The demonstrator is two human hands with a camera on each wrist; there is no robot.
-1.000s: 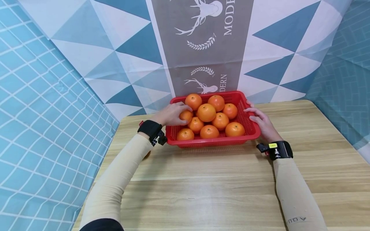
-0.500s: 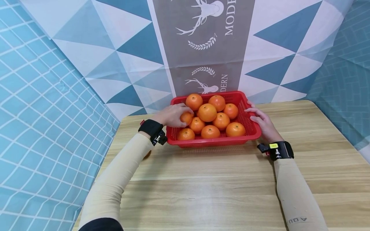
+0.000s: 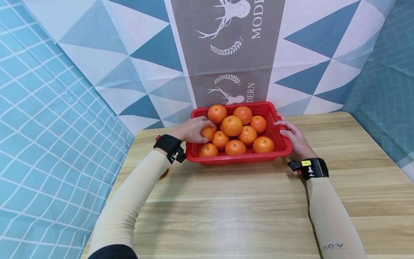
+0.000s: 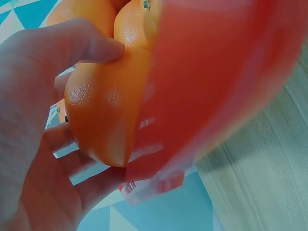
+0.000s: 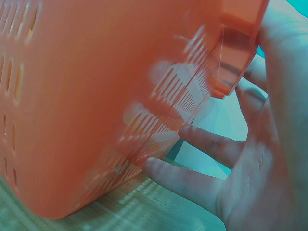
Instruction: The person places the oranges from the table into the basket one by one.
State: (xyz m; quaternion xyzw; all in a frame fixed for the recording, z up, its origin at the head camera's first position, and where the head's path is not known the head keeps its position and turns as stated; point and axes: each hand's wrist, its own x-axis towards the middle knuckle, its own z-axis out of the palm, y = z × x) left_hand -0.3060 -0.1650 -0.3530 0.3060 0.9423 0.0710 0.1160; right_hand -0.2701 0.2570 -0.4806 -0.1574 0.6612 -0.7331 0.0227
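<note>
A red slotted basket (image 3: 275, 133) stands at the back of the wooden table and holds several oranges. My left hand (image 3: 192, 129) reaches over its left rim, thumb and fingers curled round an orange (image 3: 207, 133) at the left side of the pile. In the left wrist view that orange (image 4: 103, 113) sits between my thumb and fingers, with the basket wall (image 4: 216, 72) close beside it. My right hand (image 3: 292, 136) holds the basket's right rim. The right wrist view shows its fingers (image 5: 202, 180) under the rim lip, against the basket wall (image 5: 96, 96).
The wooden table (image 3: 242, 201) stretches toward me in front of the basket. A patterned cloth backdrop (image 3: 226, 54) hangs right behind the basket and along both sides. A small orange-coloured bit (image 3: 165, 173) peeks out from under my left forearm.
My left hand's fingers have closed slightly further round the orange. The right hand and the basket have stayed in place.
</note>
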